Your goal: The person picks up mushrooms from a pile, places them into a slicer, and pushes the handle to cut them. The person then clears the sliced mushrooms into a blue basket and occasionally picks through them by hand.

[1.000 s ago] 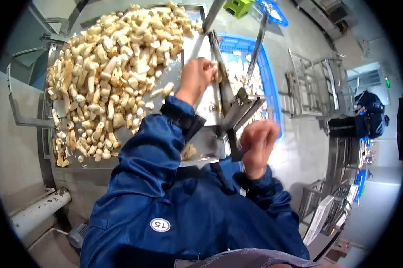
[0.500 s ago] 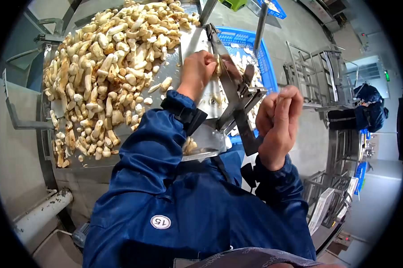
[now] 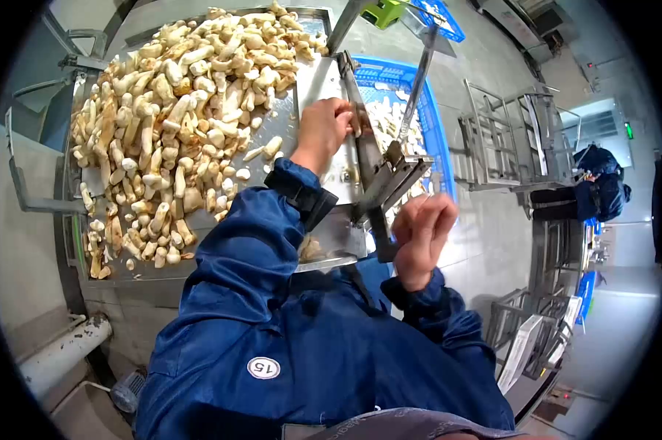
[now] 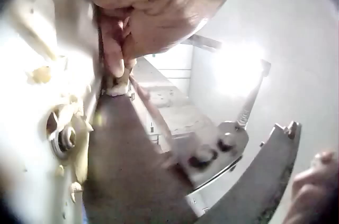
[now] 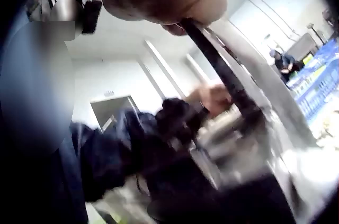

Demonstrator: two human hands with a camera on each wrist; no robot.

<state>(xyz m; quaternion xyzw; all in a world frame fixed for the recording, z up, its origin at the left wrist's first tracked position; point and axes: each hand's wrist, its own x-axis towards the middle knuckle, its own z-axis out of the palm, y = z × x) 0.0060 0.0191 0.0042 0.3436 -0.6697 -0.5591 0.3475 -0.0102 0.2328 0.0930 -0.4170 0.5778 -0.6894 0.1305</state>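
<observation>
In the head view, my left hand is at the metal plate, its fingertips right beside a hinged cutter blade. The left wrist view shows its thumb and fingers pinching a pale mushroom at the edge of the cutter. My right hand is curled at the near end of the cutter. Seen from the right wrist, these fingers grip the cutter's dark handle. A big heap of pale, thick-stemmed mushrooms lies left of my left hand.
A blue crate with cut mushroom pieces stands below and right of the cutter. A metal post rises beside the blade. Metal racks stand farther right, near another person. Shavings cling around a bolt on the plate.
My right hand rose outward to the right with the cutter's handle half a second ago, and is now back down and left. My left hand stays at the blade.
</observation>
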